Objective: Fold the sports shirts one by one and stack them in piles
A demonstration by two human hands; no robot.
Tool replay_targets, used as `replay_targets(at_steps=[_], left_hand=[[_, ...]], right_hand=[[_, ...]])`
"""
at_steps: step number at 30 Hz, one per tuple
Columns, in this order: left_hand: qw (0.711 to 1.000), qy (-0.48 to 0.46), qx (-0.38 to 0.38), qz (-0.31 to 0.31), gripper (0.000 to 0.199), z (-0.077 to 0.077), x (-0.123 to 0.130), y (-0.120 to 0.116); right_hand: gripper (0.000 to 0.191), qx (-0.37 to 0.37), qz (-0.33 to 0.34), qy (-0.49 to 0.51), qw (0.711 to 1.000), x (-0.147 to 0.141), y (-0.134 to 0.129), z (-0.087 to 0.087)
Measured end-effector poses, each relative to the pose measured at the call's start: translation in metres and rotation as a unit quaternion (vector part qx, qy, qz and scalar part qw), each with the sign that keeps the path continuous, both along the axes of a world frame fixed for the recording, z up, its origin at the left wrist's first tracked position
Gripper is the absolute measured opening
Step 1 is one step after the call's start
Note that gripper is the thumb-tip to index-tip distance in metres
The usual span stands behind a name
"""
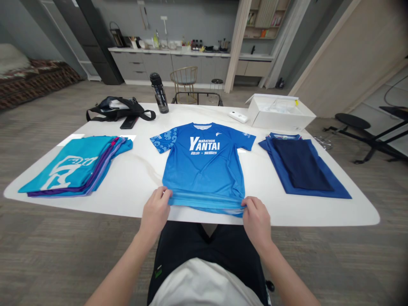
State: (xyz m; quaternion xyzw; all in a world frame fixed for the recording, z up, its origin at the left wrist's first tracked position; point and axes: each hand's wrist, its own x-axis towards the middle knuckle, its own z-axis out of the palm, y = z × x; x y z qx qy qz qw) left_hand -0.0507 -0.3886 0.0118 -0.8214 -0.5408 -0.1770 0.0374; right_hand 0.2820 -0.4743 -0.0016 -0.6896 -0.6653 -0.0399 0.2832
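Observation:
A blue T-shirt [205,165] with white "Marathon Yantai" lettering lies front up on the white table [134,170], its collar away from me. My left hand [157,208] pinches the left end of its hem, and my right hand [257,216] pinches the right end. Between them the hem is stretched and turned up in a band across the shirt. A strip of the shirt's lower edge shows under that band on the right. Both sleeves are spread out flat.
Left on the table is a stack of folded shirts [70,163]; right, folded dark blue clothes [301,163]. Farther back are a black bag [117,108], a phone [129,123], a bottle [159,93], a white handheld device [238,117] and a white box [277,117].

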Motion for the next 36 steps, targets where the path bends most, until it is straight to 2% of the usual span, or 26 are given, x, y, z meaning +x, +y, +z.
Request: replay_targets(at_steps=[3,7,9,15,19,22,26,29,33,36], left_hand=[[0.999,-0.032,0.025,0.025,0.04,0.003,-0.014,0.004],[0.993,-0.109,0.006,0.044,0.042,0.008,-0.03,0.006],[0.987,-0.155,-0.018,0.038,0.041,0.009,-0.039,0.006],[0.97,-0.218,-0.103,-0.022,0.041,0.004,-0.065,0.001],[0.941,-0.307,-0.14,-0.037,0.044,0.005,-0.073,-0.004],[0.919,-0.36,-0.153,-0.043,0.039,0.009,-0.08,-0.005],[0.924,-0.329,-0.191,-0.051,0.019,0.009,-0.097,-0.009],[0.93,-0.277,-0.23,-0.071,0.015,0.004,-0.107,-0.014],[0.924,-0.215,-0.298,-0.108,0.014,0.0,-0.108,-0.02],[0.917,-0.186,-0.333,-0.117,0.013,0.004,-0.104,-0.022]], right_hand=[[0.027,-0.004,-0.029,-0.03,0.999,0.009,-0.004,0.0],[0.031,-0.041,-0.089,-0.041,0.994,0.025,-0.009,0.001],[0.028,-0.054,-0.083,-0.041,0.994,0.035,-0.011,0.001],[0.025,-0.055,-0.001,0.003,0.998,0.054,-0.021,0.0],[0.025,-0.015,-0.033,0.04,0.999,0.061,-0.026,0.002],[0.023,-0.007,-0.042,0.07,0.997,0.072,-0.029,0.003],[0.017,-0.097,0.011,0.142,0.985,0.092,-0.036,-0.003],[0.016,-0.181,0.058,0.187,0.964,0.102,-0.045,-0.009],[0.02,-0.266,0.12,0.177,0.94,0.103,-0.053,-0.013],[0.024,-0.289,0.124,0.157,0.936,0.102,-0.053,-0.01]])
